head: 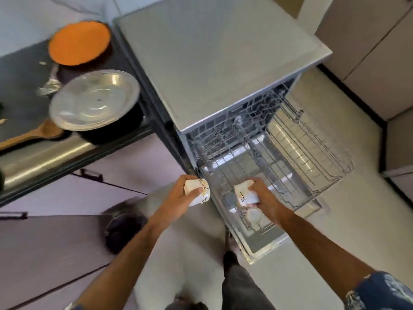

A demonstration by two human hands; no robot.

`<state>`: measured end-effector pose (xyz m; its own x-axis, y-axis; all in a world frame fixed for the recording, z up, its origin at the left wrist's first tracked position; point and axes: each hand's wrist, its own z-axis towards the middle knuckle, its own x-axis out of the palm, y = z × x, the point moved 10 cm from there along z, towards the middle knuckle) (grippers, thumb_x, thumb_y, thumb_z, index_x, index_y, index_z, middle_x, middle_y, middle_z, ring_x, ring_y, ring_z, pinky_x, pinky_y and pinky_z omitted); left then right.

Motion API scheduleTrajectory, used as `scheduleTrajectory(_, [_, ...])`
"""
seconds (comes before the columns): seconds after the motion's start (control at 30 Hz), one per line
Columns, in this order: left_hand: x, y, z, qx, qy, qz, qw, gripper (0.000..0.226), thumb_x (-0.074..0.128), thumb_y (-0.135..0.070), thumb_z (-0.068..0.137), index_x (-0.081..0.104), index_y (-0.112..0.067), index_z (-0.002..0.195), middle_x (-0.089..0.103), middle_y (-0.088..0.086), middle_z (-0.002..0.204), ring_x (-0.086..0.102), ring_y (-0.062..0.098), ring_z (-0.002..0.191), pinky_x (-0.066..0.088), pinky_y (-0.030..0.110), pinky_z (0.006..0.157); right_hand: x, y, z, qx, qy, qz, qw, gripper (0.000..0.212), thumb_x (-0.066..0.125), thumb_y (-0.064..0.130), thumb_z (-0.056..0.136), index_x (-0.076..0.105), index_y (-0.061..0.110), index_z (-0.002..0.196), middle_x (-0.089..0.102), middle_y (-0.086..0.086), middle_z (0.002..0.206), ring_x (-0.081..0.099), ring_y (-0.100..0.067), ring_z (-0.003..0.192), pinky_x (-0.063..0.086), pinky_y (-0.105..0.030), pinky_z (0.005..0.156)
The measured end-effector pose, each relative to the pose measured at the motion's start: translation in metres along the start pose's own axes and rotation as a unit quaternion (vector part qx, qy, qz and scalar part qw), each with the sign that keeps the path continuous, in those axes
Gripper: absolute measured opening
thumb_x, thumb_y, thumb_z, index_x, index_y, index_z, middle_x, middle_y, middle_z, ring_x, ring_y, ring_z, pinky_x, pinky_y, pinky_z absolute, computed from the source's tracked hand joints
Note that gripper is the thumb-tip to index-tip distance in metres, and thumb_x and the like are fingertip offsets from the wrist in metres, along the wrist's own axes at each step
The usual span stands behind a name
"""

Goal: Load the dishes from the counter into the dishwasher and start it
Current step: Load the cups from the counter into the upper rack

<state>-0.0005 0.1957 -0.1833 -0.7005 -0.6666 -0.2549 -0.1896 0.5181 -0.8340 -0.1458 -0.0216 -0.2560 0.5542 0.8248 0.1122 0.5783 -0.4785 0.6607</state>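
The dishwasher (214,70) stands open with its wire rack (297,162) pulled out over the lowered door (266,245). My left hand (178,195) grips a white cup with dark markings (201,189) just left of the rack. My right hand (263,193) holds a second white cup (244,193) tilted over the rack's near end. Below that hand a third cup (253,214) sits in the rack. On the dark counter (20,86) at the left lie a steel plate (93,99) on a black pan, an orange plate (79,42) and a wooden spoon (33,134).
A crumpled foil scrap (48,86) lies by the steel plate. A round dark bin (125,224) stands on the floor below the counter, beside cabinet fronts with dark handles. Beige cabinets (368,52) run along the right. My legs and feet show at the bottom.
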Motion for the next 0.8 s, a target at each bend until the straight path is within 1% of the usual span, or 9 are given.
scheduleTrajectory(0.07, [0.018,-0.002,0.031,0.001,0.017,0.02,1.0,0.029,0.071,-0.03,0.092,0.054,-0.047,0.108,0.06,-0.008,0.109,0.063,0.0,0.092,0.05,0.017,0.06,-0.026,0.017,0.031,-0.046,-0.029,-0.156,0.986,0.034,0.056,0.014,0.095,0.051,0.029,0.124,0.051,-0.012,0.128,0.06,-0.023,0.1,0.056,-0.028,0.069])
scheduleTrajectory(0.17, [0.031,-0.005,0.066,0.021,0.027,0.069,0.997,0.035,0.072,-0.037,0.087,0.051,-0.056,0.108,0.056,-0.01,0.117,0.058,-0.005,0.1,0.053,0.016,0.071,-0.031,0.03,0.068,-0.088,-0.027,-0.306,0.948,0.052,0.07,0.018,0.087,0.048,0.027,0.133,0.044,-0.008,0.132,0.053,-0.023,0.114,0.049,-0.039,0.096])
scheduleTrajectory(0.23, [0.037,-0.005,0.087,0.025,0.03,0.096,0.995,0.038,0.072,-0.041,0.085,0.051,-0.052,0.114,0.054,-0.007,0.12,0.058,-0.002,0.101,0.054,0.019,0.073,-0.018,0.029,0.089,-0.108,0.013,-0.375,0.921,0.064,0.077,0.018,0.082,0.046,0.019,0.138,0.043,-0.01,0.134,0.052,-0.026,0.117,0.046,-0.039,0.1])
scheduleTrajectory(0.33, [0.043,-0.008,0.11,0.024,0.039,0.145,0.988,0.043,0.071,-0.041,0.085,0.049,-0.045,0.122,0.052,-0.002,0.122,0.057,0.01,0.106,0.055,0.029,0.083,0.005,0.019,0.116,-0.128,0.047,-0.466,0.874,0.074,0.082,0.018,0.078,0.044,0.009,0.141,0.044,-0.016,0.136,0.05,-0.031,0.121,0.042,-0.035,0.1])
scheduleTrajectory(0.4, [0.049,-0.012,0.123,0.024,0.053,0.152,0.987,0.044,0.07,-0.038,0.086,0.049,-0.043,0.124,0.051,-0.001,0.123,0.057,0.012,0.107,0.055,0.031,0.084,0.015,0.01,0.13,-0.133,0.055,-0.503,0.852,0.077,0.083,0.018,0.075,0.044,0.009,0.141,0.046,-0.015,0.135,0.051,-0.032,0.119,0.042,-0.033,0.096])
scheduleTrajectory(0.53, [0.053,-0.013,0.141,0.015,0.056,0.178,0.982,0.046,0.067,-0.029,0.089,0.045,-0.044,0.126,0.044,-0.002,0.123,0.053,0.006,0.102,0.045,0.013,0.071,0.023,-0.006,0.143,-0.13,0.045,-0.539,0.831,0.079,0.082,0.017,0.074,0.044,0.012,0.143,0.049,-0.013,0.134,0.053,-0.035,0.116,0.048,-0.04,0.093])
scheduleTrajectory(0.6, [0.058,-0.012,0.149,0.009,0.065,0.19,0.98,0.05,0.067,-0.025,0.088,0.044,-0.043,0.128,0.041,0.0,0.123,0.054,0.008,0.1,0.044,0.009,0.066,0.024,-0.013,0.148,-0.127,0.039,-0.559,0.818,0.081,0.083,0.017,0.074,0.043,0.013,0.144,0.049,-0.014,0.135,0.051,-0.036,0.118,0.048,-0.045,0.095])
scheduleTrajectory(0.7, [0.066,-0.014,0.157,0.008,0.083,0.21,0.974,0.053,0.068,-0.022,0.087,0.044,-0.041,0.13,0.038,0.001,0.127,0.053,0.014,0.104,0.047,0.016,0.072,0.025,-0.02,0.155,-0.097,0.073,-0.562,0.818,0.086,0.081,0.01,0.077,0.036,0.013,0.15,0.044,-0.016,0.142,0.047,-0.037,0.127,0.044,-0.045,0.102])
scheduleTrajectory(0.8, [0.076,-0.019,0.164,0.014,0.091,0.234,0.968,0.056,0.068,-0.023,0.086,0.042,-0.038,0.133,0.037,0.003,0.131,0.053,0.022,0.109,0.053,0.026,0.082,0.02,-0.018,0.16,-0.069,0.106,-0.562,0.817,0.082,0.073,0.009,0.084,0.029,0.013,0.154,0.041,-0.017,0.148,0.044,-0.033,0.133,0.039,-0.037,0.106])
